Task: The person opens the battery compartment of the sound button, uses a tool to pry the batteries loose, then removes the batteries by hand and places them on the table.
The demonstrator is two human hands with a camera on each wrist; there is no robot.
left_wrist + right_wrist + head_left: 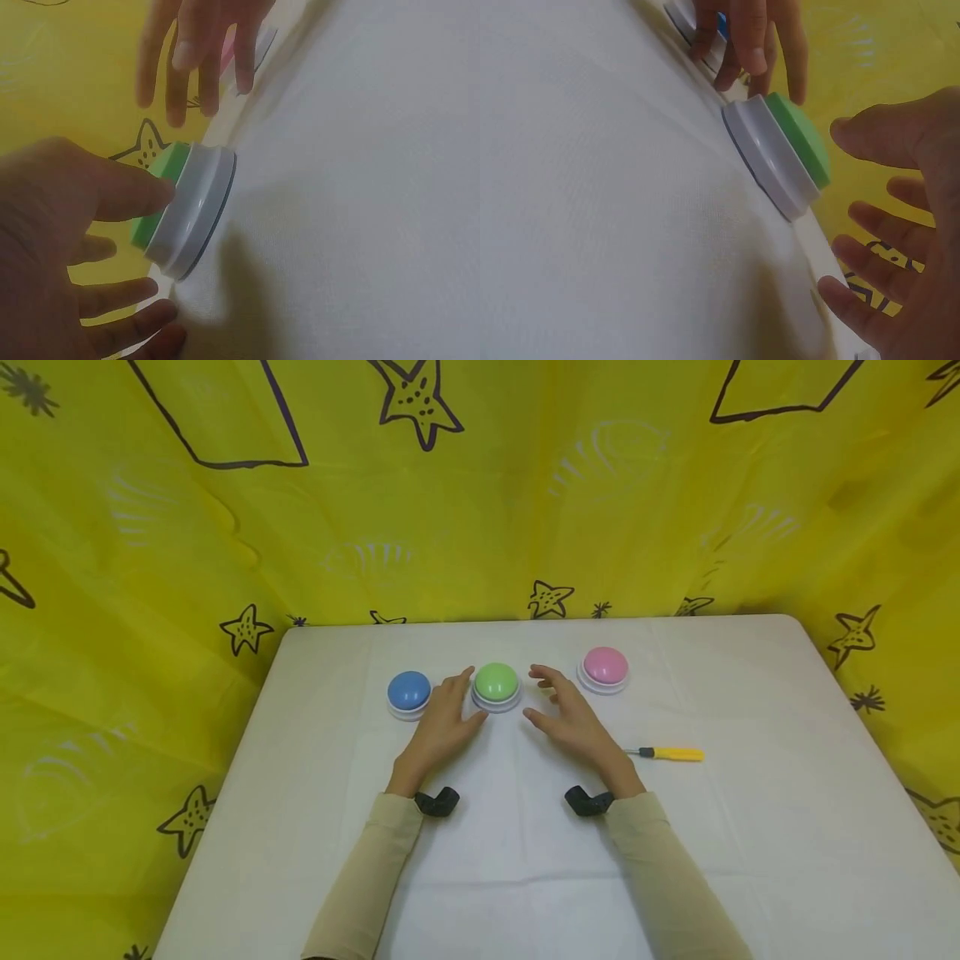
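A green domed push button (497, 682) on a white round base sits on the table between both hands. My left hand (445, 718) is at its left side, fingers spread and relaxed, with nothing held; it partly covers the base of a blue push button (408, 691). My right hand (570, 718) is on the other side, thumb and fingers apart and loosely bent, a small gap from the green button. In the right wrist view, the green button (799, 139) stands beyond the right thumb. A pink push button (605, 666) lies farther right, past the right fingertips.
A screwdriver (675, 754) with a yellow handle lies beside the right wrist, its shaft partly hidden by it. The white-covered table (517, 910) ends at the back against a yellow curtain (480, 527) with starfish drawings, which also hangs along both sides.
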